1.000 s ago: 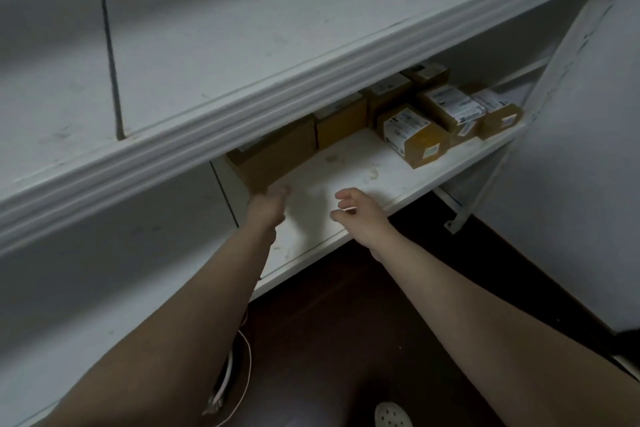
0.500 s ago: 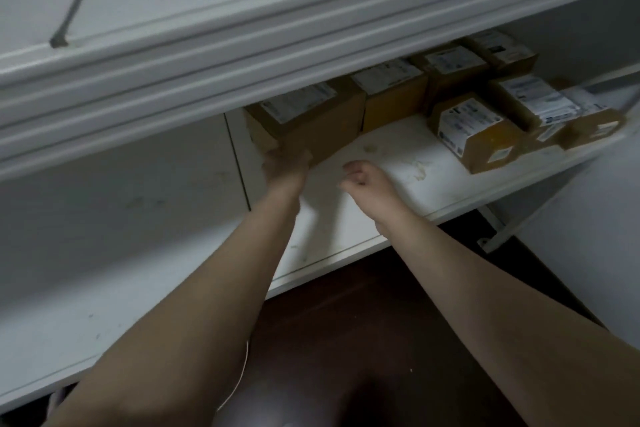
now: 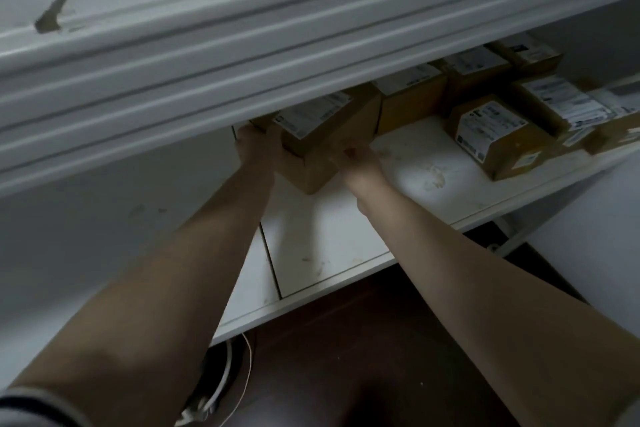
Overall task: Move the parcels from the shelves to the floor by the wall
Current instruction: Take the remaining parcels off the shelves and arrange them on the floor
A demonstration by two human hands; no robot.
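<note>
A brown cardboard parcel (image 3: 323, 130) with a white label on top sits at the left end of the white lower shelf (image 3: 329, 239), partly under the moulded upper ledge. My left hand (image 3: 258, 146) holds its left side. On the parcel's front right face lies my right hand (image 3: 353, 154) with curled fingers. Several more labelled parcels stand further right: one right behind it (image 3: 412, 97), one at the shelf front (image 3: 498, 135), others at the back right (image 3: 561, 104).
The thick white upper ledge (image 3: 242, 55) overhangs the shelf and hides the parcels' backs. A dark floor (image 3: 363, 357) lies below, with white cables (image 3: 221, 388) at the shelf's foot. A white panel (image 3: 588, 236) stands at the right.
Both hands have reached in from the shelf front to the leftmost parcel and taken hold of its two sides. The parcel now sits turned, with a corner toward the shelf front.
</note>
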